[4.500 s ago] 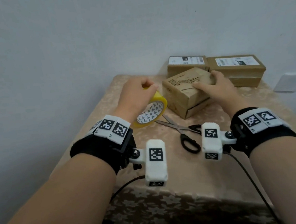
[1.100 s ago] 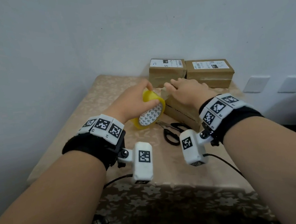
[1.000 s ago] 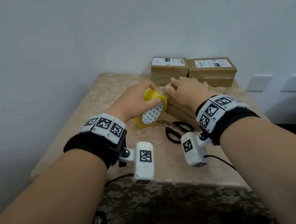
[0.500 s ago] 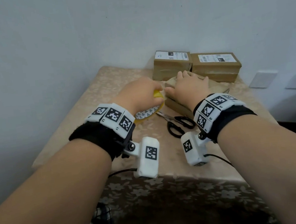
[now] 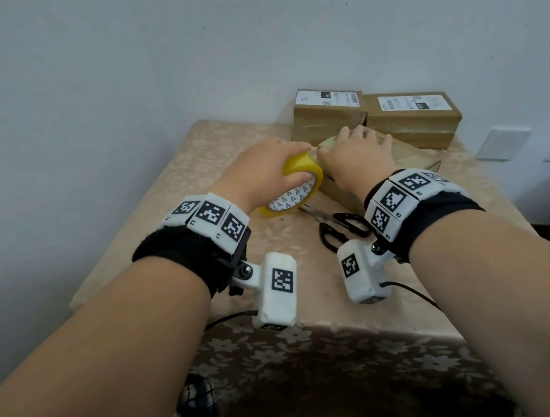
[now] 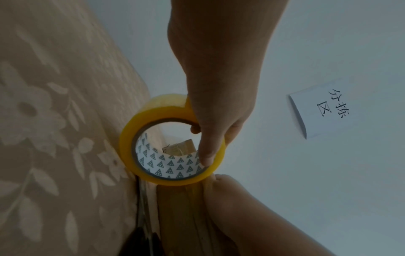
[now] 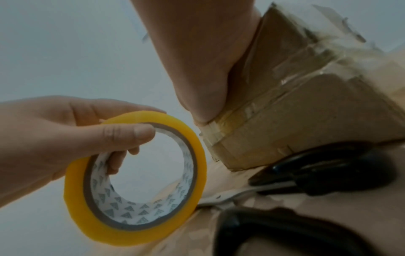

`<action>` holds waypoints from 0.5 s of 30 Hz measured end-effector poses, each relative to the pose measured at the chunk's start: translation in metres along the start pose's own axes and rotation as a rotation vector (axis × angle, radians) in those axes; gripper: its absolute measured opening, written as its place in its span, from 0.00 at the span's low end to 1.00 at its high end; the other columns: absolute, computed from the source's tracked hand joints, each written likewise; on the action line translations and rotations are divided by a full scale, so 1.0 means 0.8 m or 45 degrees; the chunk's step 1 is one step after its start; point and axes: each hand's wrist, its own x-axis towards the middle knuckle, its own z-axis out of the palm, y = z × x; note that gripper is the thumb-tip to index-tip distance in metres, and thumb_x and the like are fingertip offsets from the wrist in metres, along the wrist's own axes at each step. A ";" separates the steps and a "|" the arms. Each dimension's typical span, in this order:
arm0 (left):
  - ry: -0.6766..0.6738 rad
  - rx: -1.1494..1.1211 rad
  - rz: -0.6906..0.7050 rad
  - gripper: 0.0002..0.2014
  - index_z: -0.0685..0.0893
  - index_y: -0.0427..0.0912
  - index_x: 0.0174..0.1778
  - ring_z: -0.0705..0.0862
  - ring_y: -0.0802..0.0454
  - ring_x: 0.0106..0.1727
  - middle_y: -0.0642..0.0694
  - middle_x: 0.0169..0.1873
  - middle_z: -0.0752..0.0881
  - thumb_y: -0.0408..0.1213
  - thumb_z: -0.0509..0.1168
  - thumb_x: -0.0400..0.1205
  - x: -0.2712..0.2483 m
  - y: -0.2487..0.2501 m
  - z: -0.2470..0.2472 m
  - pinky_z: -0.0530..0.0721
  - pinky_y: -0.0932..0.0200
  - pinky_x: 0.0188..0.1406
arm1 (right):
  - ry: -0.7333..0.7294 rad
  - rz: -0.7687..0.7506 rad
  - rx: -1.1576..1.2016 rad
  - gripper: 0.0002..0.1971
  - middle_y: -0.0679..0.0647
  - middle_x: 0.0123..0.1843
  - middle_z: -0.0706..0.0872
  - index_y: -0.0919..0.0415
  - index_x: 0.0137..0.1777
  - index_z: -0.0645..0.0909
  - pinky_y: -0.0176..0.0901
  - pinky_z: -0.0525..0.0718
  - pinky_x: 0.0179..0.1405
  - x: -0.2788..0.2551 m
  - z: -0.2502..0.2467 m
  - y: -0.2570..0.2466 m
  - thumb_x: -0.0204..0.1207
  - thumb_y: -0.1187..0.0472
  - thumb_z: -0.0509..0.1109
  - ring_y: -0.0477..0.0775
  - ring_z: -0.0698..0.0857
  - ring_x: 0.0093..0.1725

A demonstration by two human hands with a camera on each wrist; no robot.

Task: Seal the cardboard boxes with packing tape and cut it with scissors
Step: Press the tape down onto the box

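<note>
My left hand [image 5: 271, 169] grips the yellow tape roll [image 5: 300, 168], thumb inside the core and fingers over the rim. The roll stands on edge against the left end of the near cardboard box [image 5: 411, 158]. My right hand [image 5: 358, 155] lies flat on that box's top, and its thumb presses a tape strip onto the box's corner [image 7: 219, 128]. In the right wrist view the roll [image 7: 136, 237] sits just left of the box [image 7: 306, 121]. Black-handled scissors [image 5: 340, 227] lie shut on the tablecloth in front of the box.
Two labelled cardboard boxes [image 5: 328, 111] [image 5: 413, 119] stand side by side against the wall at the back. The beige flowered tablecloth [image 5: 220, 153] ends at the front edge [image 5: 313, 326]. Wall plates [image 5: 501, 143] are at the right, and a paper note [image 6: 324, 107] hangs on the wall.
The right hand went from the box's right side to lying flat on its top near the left end. The left hand lowered the roll against that end.
</note>
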 end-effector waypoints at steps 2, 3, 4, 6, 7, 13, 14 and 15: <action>0.023 0.017 -0.011 0.26 0.70 0.55 0.77 0.76 0.45 0.64 0.42 0.63 0.78 0.52 0.63 0.82 0.003 0.001 0.000 0.70 0.57 0.56 | -0.020 -0.010 0.003 0.30 0.67 0.84 0.53 0.64 0.84 0.48 0.71 0.49 0.79 0.002 -0.002 -0.001 0.86 0.49 0.43 0.68 0.54 0.83; 0.031 0.022 -0.015 0.25 0.70 0.55 0.77 0.76 0.44 0.65 0.42 0.63 0.79 0.51 0.62 0.82 0.005 0.001 -0.001 0.71 0.56 0.57 | -0.021 -0.033 0.022 0.29 0.67 0.83 0.56 0.64 0.84 0.51 0.72 0.50 0.79 0.003 -0.003 -0.001 0.86 0.51 0.43 0.69 0.55 0.82; 0.035 0.025 -0.022 0.25 0.70 0.55 0.77 0.76 0.44 0.65 0.42 0.63 0.79 0.51 0.62 0.83 0.007 0.001 -0.001 0.71 0.54 0.59 | -0.005 -0.069 0.078 0.27 0.68 0.81 0.61 0.65 0.81 0.57 0.72 0.53 0.78 0.005 -0.005 0.001 0.86 0.53 0.44 0.69 0.59 0.81; 0.039 0.016 -0.037 0.24 0.71 0.56 0.76 0.76 0.43 0.65 0.42 0.62 0.80 0.51 0.62 0.83 0.010 0.000 -0.001 0.73 0.51 0.62 | 0.091 -0.163 0.359 0.20 0.65 0.72 0.75 0.65 0.69 0.73 0.64 0.64 0.75 0.005 -0.014 0.006 0.87 0.56 0.47 0.67 0.71 0.74; 0.042 0.007 -0.043 0.24 0.71 0.56 0.76 0.76 0.43 0.65 0.41 0.62 0.79 0.51 0.62 0.83 0.011 0.000 -0.001 0.73 0.50 0.62 | 0.149 -0.194 0.557 0.18 0.63 0.69 0.79 0.65 0.66 0.77 0.57 0.68 0.72 0.002 -0.022 0.010 0.87 0.57 0.50 0.64 0.75 0.71; 0.038 -0.012 -0.066 0.24 0.71 0.55 0.76 0.75 0.42 0.64 0.40 0.61 0.76 0.49 0.62 0.83 0.011 0.008 0.001 0.72 0.50 0.62 | 0.315 -0.253 1.068 0.09 0.51 0.45 0.87 0.60 0.58 0.84 0.35 0.83 0.43 -0.061 -0.041 0.036 0.82 0.63 0.64 0.47 0.84 0.41; 0.045 -0.027 -0.071 0.24 0.71 0.54 0.76 0.74 0.42 0.64 0.40 0.61 0.75 0.49 0.62 0.83 0.010 0.008 0.002 0.71 0.52 0.62 | 0.162 -0.279 1.057 0.08 0.51 0.42 0.87 0.60 0.56 0.84 0.35 0.85 0.39 -0.073 -0.038 0.036 0.82 0.63 0.65 0.48 0.85 0.37; 0.048 -0.038 -0.078 0.24 0.71 0.53 0.77 0.74 0.42 0.65 0.39 0.63 0.75 0.48 0.62 0.83 0.008 0.009 0.003 0.71 0.52 0.62 | 0.006 -0.312 0.975 0.07 0.52 0.42 0.88 0.60 0.55 0.84 0.36 0.86 0.40 -0.084 -0.034 0.036 0.81 0.63 0.67 0.50 0.87 0.38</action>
